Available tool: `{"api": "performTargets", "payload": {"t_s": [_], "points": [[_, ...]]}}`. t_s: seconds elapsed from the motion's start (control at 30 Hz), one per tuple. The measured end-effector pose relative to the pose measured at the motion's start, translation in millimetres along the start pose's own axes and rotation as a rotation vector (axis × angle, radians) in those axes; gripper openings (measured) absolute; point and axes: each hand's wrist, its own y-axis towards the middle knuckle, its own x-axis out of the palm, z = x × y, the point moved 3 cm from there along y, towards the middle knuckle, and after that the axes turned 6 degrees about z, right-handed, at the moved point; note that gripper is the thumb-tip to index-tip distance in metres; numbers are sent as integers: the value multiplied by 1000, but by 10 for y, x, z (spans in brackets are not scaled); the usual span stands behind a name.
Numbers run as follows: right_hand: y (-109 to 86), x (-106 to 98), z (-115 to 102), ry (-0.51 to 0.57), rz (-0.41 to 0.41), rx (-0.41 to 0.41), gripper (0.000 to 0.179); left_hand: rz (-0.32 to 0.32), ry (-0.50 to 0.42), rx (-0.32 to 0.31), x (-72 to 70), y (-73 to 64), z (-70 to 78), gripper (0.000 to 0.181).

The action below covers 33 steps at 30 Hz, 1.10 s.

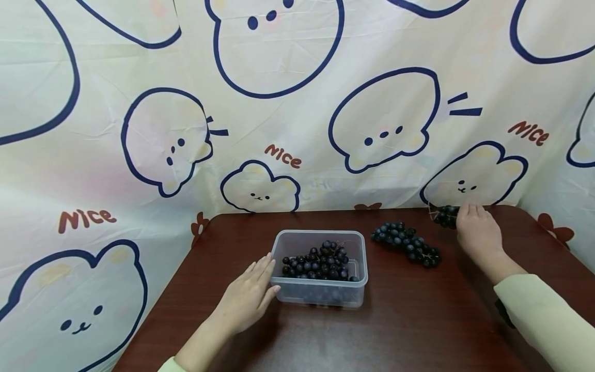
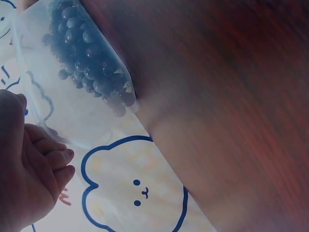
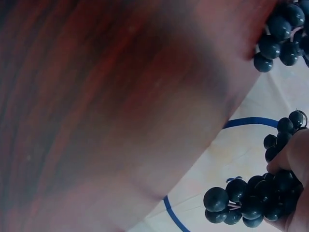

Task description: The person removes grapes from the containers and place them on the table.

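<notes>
A clear plastic container (image 1: 321, 295) stands on the table, with dark grapes (image 1: 321, 262) inside it. My left hand (image 1: 248, 295) rests against the container's left wall, its fingers fairly straight. In the left wrist view the grapes show through the see-through side, and the left hand (image 2: 38, 169) is beside it. Over at the back right, my right hand (image 1: 481, 232) grips a small bunch of grapes (image 1: 445, 216). The right wrist view shows this bunch (image 3: 251, 200) partly covered by the fingers (image 3: 297, 154).
Another bunch of dark grapes (image 1: 406, 244) lies on the table between the container and my right hand. The brown wooden table (image 1: 409, 320) reaches back to a pale cloth (image 1: 316, 129) printed with cartoon bears, hanging behind and at the sides.
</notes>
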Motion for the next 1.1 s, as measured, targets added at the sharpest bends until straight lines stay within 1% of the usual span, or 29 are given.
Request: {"api": "performTargets", "payload": {"t_s": [0.07,0.3,0.47,0.67,0.9,1.1], "points": [[-14,22,9,0,-8,-6,42,0,4,0,0,1,-1,57],[-38,63,32,-1,-144,18,53,-6,-4,-3,-10,11,4,57],[-62,98,27,14,-223,19,50,-23,-3,-17,-13,9,6,58],[-100,136,27,19,-277,18,43,-34,8,-22,-10,10,12,58],[-145,173,60,30,-382,27,40,-23,-1,-17,-10,5,8,58],[-170,205,73,26,-411,25,36,-26,-6,-20,-10,4,7,58]]}}
